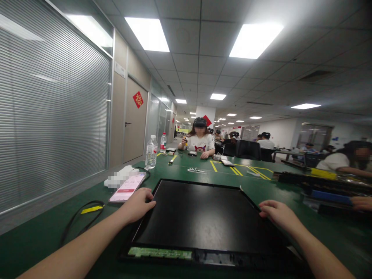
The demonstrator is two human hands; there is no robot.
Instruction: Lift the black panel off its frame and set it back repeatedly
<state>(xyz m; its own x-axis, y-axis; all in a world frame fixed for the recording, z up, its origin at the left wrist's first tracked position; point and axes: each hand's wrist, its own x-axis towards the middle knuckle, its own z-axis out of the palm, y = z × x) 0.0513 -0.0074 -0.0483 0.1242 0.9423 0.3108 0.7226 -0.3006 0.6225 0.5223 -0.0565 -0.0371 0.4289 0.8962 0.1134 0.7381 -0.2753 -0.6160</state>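
Note:
A large black display panel lies flat on the green table in front of me. Along its near edge runs a green circuit board strip. My left hand is closed on the panel's left edge, thumb over the frame. At the right edge, my right hand has its fingers curled against the frame, near the upper right side. The undersides of both hands' grips are hidden.
Left of the panel are a phone, a black cable and a water bottle. A person sits across the table. Dark parts and another person's hand are at the right.

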